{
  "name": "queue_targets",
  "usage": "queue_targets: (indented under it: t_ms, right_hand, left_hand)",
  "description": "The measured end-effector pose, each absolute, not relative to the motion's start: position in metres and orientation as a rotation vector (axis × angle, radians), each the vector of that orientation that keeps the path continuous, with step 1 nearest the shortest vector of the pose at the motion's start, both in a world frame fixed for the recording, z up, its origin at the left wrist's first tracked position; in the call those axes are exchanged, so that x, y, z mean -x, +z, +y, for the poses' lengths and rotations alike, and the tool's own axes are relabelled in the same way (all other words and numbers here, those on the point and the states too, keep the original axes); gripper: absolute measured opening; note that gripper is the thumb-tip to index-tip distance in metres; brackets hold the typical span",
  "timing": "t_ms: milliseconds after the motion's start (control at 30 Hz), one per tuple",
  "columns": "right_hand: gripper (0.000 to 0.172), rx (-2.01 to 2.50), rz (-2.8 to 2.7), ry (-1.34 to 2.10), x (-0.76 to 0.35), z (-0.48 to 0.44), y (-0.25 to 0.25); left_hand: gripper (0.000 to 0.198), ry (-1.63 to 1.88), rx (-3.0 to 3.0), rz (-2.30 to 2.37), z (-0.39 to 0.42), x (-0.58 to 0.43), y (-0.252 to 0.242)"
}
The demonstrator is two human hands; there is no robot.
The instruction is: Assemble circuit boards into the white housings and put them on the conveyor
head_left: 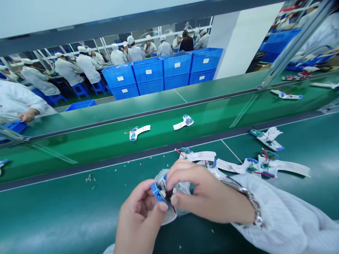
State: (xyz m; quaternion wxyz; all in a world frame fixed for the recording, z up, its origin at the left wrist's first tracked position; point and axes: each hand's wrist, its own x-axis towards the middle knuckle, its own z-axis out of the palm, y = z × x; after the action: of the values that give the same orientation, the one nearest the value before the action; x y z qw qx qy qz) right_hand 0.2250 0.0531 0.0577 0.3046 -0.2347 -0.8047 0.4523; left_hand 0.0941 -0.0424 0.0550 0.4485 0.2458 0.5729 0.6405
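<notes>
Just below the middle of the view, my left hand [144, 213] is closed around a blue-and-white plastic housing [158, 192] with a circuit board and thin red and dark wires. My right hand [201, 190] reaches in from the right, its thumb and fingers pinched at the wired side of the housing. What exactly lies between those fingertips is hidden. A clear plastic bag [184, 188] sits behind and beneath the fingers. Past my right hand, several similar white housings [235, 165] with green boards, blue parts and red wires lie on the green bench.
Small screws [89, 178] lie in a pile on the bench [53, 208], with white specks scattered around. A green conveyor belt [87, 144] ahead carries several housings [140, 132]. Beyond stand stacked blue bins [148, 70] and seated workers. At left, a co-worker's hand [29, 115] touches a blue tray.
</notes>
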Motion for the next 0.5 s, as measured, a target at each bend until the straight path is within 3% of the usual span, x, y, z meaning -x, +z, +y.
queue_targets:
  t_ms: [333, 500]
  right_hand:
    - [0.018, 0.520, -1.863, 1.755, -0.211, 0.046, 0.042]
    - [0.030, 0.534, -1.836, 1.738, -0.208, 0.045, 0.036]
  left_hand:
    - [0.018, 1.267, -1.214, 1.935, -0.055, -0.078, 0.049]
    - [0.017, 1.266, -1.208, 1.895, -0.052, -0.078, 0.050]
